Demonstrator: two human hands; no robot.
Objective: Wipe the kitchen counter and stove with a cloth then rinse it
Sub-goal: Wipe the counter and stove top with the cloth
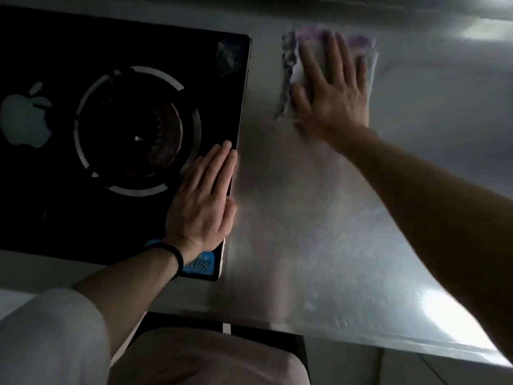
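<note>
Right hand (330, 98) was flat on the cloth (288, 70), fingers straight and spread, palm pressing it onto the surface (305, 232). Cloth sat to the right of the stove (69, 204), level with its back corner and not touching its edge. It was pale with purple patches and blurred; its edges showed past my fingertips and on the side facing the stove.

Left hand (202, 201) was palm down on the stove near its front right corner, fingers straight and pressed together, holding nothing. Fingertips lay along the stove's right edge, just right of the burner ring (136, 129). Thumb reached over that edge.

Black band (177, 257) was on my left wrist. Blue sticker (200, 266) sat at the stove's front right corner, partly under the wrist. Pale apple-shaped sticker (25, 115) was on the stove left of the burner ring.
</note>
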